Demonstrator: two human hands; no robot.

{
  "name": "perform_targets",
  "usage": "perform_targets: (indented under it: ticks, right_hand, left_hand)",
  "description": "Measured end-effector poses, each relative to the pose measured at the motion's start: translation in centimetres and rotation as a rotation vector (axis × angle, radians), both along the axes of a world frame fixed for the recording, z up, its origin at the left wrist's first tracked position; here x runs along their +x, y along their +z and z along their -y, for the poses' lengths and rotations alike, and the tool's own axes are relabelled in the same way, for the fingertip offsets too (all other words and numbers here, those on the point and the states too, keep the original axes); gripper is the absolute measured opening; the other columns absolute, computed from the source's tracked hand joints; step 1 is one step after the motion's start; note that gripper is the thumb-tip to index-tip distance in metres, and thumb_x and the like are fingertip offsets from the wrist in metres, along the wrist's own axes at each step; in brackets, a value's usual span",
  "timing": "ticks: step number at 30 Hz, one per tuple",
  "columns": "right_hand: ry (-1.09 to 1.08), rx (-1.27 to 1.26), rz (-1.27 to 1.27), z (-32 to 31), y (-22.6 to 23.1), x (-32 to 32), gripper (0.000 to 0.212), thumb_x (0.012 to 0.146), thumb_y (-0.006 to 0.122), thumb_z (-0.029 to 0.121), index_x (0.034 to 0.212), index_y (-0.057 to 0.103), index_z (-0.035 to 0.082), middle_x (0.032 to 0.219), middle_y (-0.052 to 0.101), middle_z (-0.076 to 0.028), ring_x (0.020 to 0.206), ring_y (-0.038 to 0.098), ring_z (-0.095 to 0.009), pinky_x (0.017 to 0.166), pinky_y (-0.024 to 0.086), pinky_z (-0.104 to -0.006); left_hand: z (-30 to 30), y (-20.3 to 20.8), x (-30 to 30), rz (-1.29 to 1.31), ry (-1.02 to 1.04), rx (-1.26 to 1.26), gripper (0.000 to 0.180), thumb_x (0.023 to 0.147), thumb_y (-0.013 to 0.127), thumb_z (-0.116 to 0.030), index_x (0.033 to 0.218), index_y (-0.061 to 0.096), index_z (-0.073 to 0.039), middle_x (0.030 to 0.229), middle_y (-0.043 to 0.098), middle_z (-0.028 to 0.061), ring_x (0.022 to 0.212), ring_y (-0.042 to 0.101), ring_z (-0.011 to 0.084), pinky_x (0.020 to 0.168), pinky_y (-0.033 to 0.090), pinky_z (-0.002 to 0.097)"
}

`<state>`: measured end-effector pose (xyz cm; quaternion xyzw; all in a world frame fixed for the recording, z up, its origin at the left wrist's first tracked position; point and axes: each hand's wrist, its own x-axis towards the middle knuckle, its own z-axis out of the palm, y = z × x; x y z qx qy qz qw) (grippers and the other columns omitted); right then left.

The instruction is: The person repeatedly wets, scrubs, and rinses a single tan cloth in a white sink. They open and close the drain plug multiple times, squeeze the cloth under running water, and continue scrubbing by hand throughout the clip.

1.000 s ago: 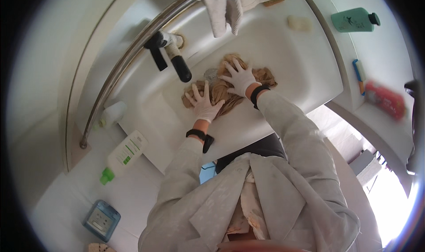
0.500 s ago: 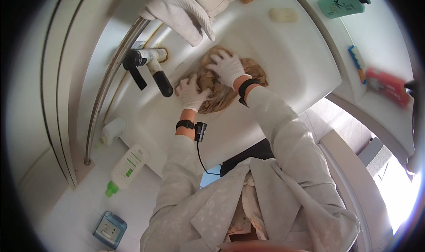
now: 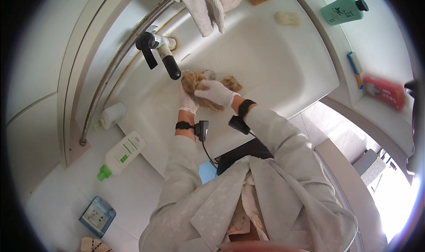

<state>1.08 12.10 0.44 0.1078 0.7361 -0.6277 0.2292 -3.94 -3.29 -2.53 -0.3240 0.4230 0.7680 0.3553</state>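
Note:
A wet tan cloth point(image 3: 191, 80) is bunched up in the white sink point(image 3: 270, 61), just below the black spout of the tap point(image 3: 170, 65). My right hand point(image 3: 216, 93), in a white glove, is closed over the bunch from the right. At its left side my left hand point(image 3: 187, 102), also gloved, grips the cloth; its fingers are partly hidden by the fabric. A loose end of the cloth trails out to the right beyond my right hand. Glints of water show around the bundle.
A pale ribbed cloth point(image 3: 201, 6) hangs over the metal rail point(image 3: 119, 59). Two soap bars, one brown point(image 3: 260, 0) and one cream point(image 3: 287, 18), rest at the sink's far edge. Bottles point(image 3: 121, 153) stand left; a green bottle point(image 3: 343, 11), brush point(image 3: 355, 69) and red package point(image 3: 383, 92) lie right.
My hands were spread on the widely laid cloth; now they are closer together and closed on it. The cloth has been gathered into a smaller bunch nearer the tap.

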Motion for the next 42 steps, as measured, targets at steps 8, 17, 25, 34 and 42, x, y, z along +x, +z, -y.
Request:
perform_targets:
  ticks: [8, 17, 25, 34, 42]
  right_hand:
    - [0.177, 0.476, -0.013, -10.7, 8.7, 1.8, 0.036, 0.086, 0.063, 0.044, 0.099, 0.072, 0.012, 0.103, 0.066, -0.011, 0.090, 0.063, -0.028, 0.082, 0.050, -0.0404]
    - [0.489, 0.693, -0.005, -6.6, 2.2, 2.9, 0.052, 0.086, 0.061, 0.044, 0.135, 0.054, 0.026, 0.155, 0.027, -0.010, 0.142, 0.023, -0.042, 0.103, 0.035, -0.0650]
    - [0.392, 1.123, -0.148, -3.1, -4.1, -4.3, 0.052, 0.087, 0.063, 0.029, 0.137, 0.049, 0.031, 0.148, 0.036, -0.009, 0.132, 0.036, -0.032, 0.089, 0.043, -0.0569]
    - [0.387, 0.708, 0.024, -7.8, -2.7, -8.0, 0.032, 0.076, 0.072, 0.030, 0.105, 0.068, 0.019, 0.113, 0.062, -0.009, 0.101, 0.060, -0.031, 0.081, 0.051, -0.0461]
    - [0.115, 0.672, 0.017, -16.5, -1.7, -0.2, 0.047, 0.071, 0.076, 0.039, 0.112, 0.066, 0.017, 0.114, 0.062, -0.018, 0.108, 0.057, -0.038, 0.091, 0.048, -0.0453]
  left_hand:
    - [6.5, 4.2, 3.1, -0.571, -0.486, -0.692, 0.016, 0.089, 0.069, -0.018, 0.083, 0.059, -0.007, 0.092, 0.058, 0.0060, 0.079, 0.056, 0.0185, 0.075, 0.048, 0.0324]
    - [4.1, 0.8, 5.1, -0.980, -1.016, -1.263, 0.066, 0.080, 0.074, -0.038, 0.137, 0.051, -0.014, 0.148, 0.027, 0.0214, 0.135, 0.025, 0.0486, 0.111, 0.025, 0.0583]
    - [-3.0, -4.3, -0.7, -1.224, -1.398, -1.564, 0.075, 0.083, 0.064, -0.050, 0.145, 0.040, -0.016, 0.153, 0.020, 0.0106, 0.136, 0.016, 0.0529, 0.111, 0.023, 0.0604]
    - [-3.3, -0.7, -3.9, -1.002, -0.892, -0.912, 0.040, 0.073, 0.077, -0.019, 0.108, 0.061, -0.006, 0.109, 0.062, 0.0126, 0.103, 0.056, 0.0331, 0.095, 0.044, 0.0422]
    - [6.4, 2.0, 4.0, -1.175, -0.841, -1.002, 0.040, 0.074, 0.073, -0.004, 0.112, 0.061, -0.010, 0.116, 0.059, 0.0133, 0.104, 0.054, 0.0313, 0.096, 0.043, 0.0412]
